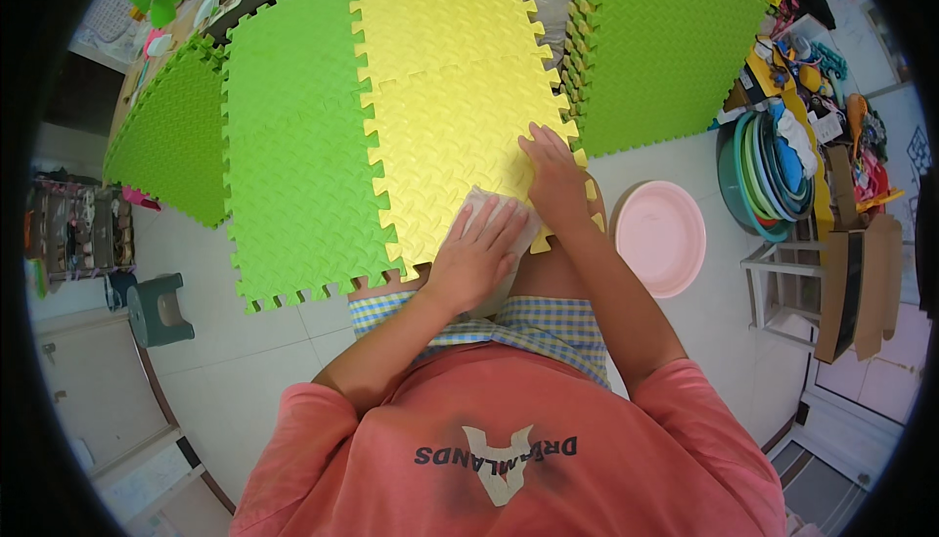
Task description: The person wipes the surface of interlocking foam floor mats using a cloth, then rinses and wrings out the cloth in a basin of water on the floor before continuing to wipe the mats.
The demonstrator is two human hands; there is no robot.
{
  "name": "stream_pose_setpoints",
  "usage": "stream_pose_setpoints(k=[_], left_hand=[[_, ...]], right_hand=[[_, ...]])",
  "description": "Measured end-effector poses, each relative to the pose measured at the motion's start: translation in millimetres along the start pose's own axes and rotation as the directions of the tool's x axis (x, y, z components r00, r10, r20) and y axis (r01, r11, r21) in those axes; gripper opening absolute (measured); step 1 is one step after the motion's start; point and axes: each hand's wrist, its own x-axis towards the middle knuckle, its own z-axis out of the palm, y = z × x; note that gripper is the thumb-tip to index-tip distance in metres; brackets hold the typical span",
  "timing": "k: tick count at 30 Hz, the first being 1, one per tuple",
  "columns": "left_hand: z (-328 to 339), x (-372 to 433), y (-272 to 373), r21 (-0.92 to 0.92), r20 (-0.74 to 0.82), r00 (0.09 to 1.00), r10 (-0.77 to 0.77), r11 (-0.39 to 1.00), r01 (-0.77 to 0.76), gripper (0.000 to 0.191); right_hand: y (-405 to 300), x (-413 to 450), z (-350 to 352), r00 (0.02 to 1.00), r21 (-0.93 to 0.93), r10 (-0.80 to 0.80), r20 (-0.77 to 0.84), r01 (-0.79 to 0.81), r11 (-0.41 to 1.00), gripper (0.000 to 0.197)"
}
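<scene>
My left hand (473,262) lies flat, fingers spread, on a thin whitish cloth (530,223) and presses it onto the near part of a yellow interlocking foam mat (447,122). Close to that mat's right edge, my right hand (555,181) rests palm down with its fingertips on the textured surface. A light green foam mat (304,148) joins the yellow one along its left side. The near ends of the mats lie over my lap. Part of the cloth is hidden beneath my left hand.
A pink plastic basin (660,240) stands on the tiled floor to the right. Stacked green foam mats (660,53) lean behind it, and more green mats (176,126) stand left. Nested basins (763,170) sit by a cardboard box (858,287). A green stool (161,309) is at left.
</scene>
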Motion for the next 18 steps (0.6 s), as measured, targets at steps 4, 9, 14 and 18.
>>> stream_pose_setpoints(k=[4, 9, 14, 18], left_hand=[[0.5, 13.5, -3.2, -0.026, -0.02, 0.996, -0.091, 0.996, 0.09, 0.066], [6.1, 27.2, -19.4, 0.028, -0.082, 0.985, -0.15, 0.988, 0.153, 0.067], [-3.0, 8.9, -13.1, 0.034, 0.01, 0.999, -0.051, 0.998, 0.05, 0.068], [-11.2, 0.2, -11.7, -0.063, 0.07, 0.997, 0.045, 0.997, -0.041, 0.067]], right_hand=[[0.1, 2.9, 2.6, 1.0, -0.043, -0.006, -0.01, 0.006, 0.999, 0.047], [-1.8, 5.0, 2.8, 1.0, -0.021, 0.028, 0.013, -0.028, 0.999, 0.045], [-0.4, -0.5, -1.7, 1.0, -0.073, 0.01, 0.019, -0.008, 0.997, 0.045], [-3.5, -0.6, -2.8, 1.0, -0.044, -0.008, -0.003, 0.008, 0.999, 0.044]])
